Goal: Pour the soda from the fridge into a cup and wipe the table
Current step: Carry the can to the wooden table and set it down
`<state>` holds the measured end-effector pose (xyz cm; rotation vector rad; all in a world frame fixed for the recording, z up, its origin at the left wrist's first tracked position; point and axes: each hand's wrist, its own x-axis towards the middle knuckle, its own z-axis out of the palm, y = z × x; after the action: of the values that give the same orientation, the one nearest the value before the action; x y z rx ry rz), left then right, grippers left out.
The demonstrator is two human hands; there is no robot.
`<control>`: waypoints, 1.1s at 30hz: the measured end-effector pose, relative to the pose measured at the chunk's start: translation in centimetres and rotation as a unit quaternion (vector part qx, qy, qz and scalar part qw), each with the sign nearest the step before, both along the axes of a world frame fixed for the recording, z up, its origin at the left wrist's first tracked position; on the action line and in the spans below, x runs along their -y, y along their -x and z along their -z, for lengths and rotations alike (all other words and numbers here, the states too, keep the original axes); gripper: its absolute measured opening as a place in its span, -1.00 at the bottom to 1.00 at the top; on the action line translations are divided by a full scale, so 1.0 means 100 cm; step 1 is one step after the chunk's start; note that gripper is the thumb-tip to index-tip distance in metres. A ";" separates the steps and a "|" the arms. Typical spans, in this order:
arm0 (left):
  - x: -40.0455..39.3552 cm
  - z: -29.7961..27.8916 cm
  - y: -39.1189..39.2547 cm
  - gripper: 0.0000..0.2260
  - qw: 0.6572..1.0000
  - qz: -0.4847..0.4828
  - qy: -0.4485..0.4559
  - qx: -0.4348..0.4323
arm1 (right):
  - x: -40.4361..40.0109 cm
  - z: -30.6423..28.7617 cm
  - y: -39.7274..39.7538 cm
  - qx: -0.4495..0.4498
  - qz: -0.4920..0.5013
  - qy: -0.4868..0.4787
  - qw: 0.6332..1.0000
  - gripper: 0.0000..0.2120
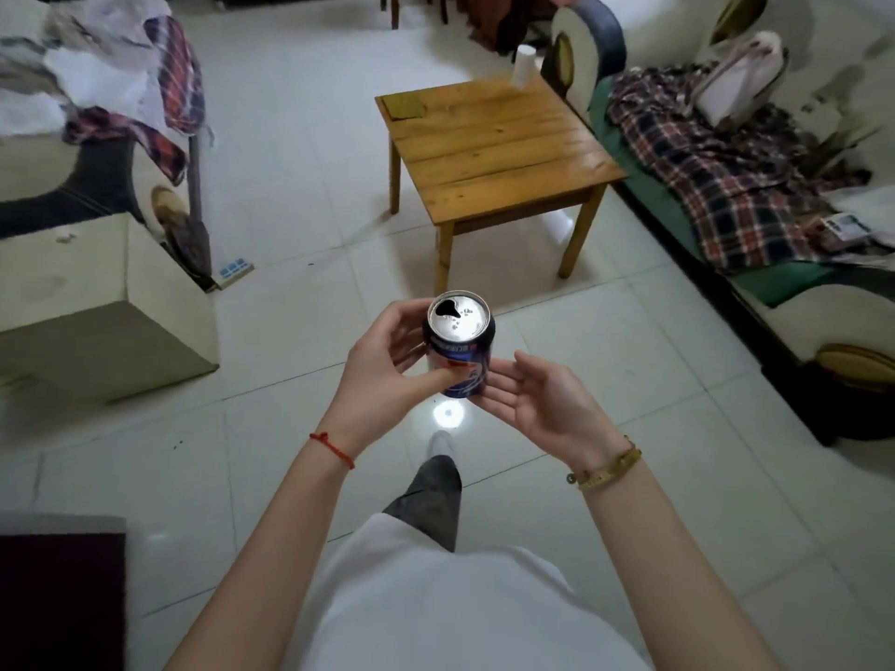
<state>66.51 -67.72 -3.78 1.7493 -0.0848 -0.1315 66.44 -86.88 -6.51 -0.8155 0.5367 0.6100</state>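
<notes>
- Left hand [382,375] has its fingers and thumb curled round the soda can [460,348], held upright out over the floor.
- Can's already open, hole showing dark in the lid, can't tell how full it is.
- Right hand [537,404] is spread, palm up, touching the can's bottom edge.
- Wooden table [503,152] up ahead, white cup [524,65] on its far corner, contents not visible.
- Pouring and wiping both left, I reckon.

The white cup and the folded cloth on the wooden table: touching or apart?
Apart. The head view shows the white cup and the folded cloth at opposite far corners, bare wooden table between.
</notes>
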 end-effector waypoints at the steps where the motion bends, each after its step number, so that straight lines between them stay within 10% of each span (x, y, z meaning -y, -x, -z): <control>1: 0.009 0.002 -0.014 -0.44 1.000 0.010 -0.005 0.001 | 0.008 0.001 -0.010 -0.002 0.007 0.005 1.000 -0.56; 33: 0.277 -0.002 -0.512 -0.43 0.982 0.190 -0.015 0.003 | 0.290 0.017 -0.468 0.003 0.100 -0.004 0.995 -0.55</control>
<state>117.71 -95.38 -3.61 1.7481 -0.4247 -0.4070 113.24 -115.85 -8.23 -0.7446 0.6011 0.4258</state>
